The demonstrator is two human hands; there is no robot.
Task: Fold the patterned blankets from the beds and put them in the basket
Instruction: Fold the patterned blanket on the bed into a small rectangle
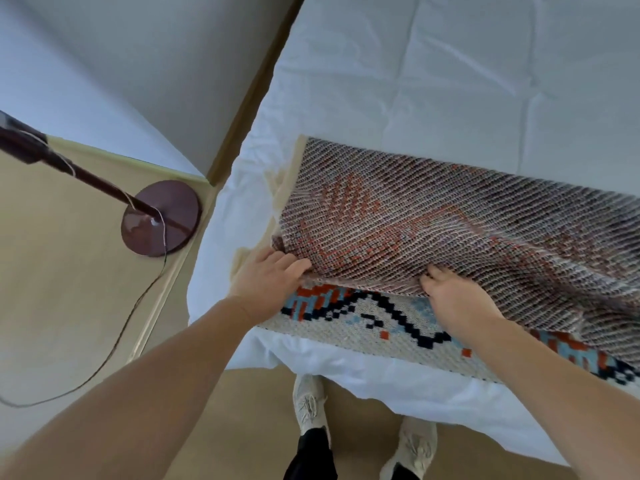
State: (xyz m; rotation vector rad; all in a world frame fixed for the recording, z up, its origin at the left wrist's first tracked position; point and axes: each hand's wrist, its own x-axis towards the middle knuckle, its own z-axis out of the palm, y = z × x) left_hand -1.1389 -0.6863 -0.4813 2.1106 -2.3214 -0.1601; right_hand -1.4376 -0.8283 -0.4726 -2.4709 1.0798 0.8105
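Observation:
A knitted patterned blanket (433, 220) lies on the white bed (450, 81), near its front edge. Its upper layer shows the dull brownish reverse side, doubled over a cream layer with black, orange and light blue blocks (363, 317). My left hand (270, 278) grips the near left edge of the turned-over layer, with the fingers tucked under the fold. My right hand (457, 299) pinches the same edge a little further right. The blanket runs out of view to the right. No basket is in view.
A dark red floor lamp base (161, 218) with its pole and a thin cord (114, 341) stands on the tan floor left of the bed. A grey wall corner (138, 64) rises behind it. My two shoes (310, 405) stand at the bed's front edge.

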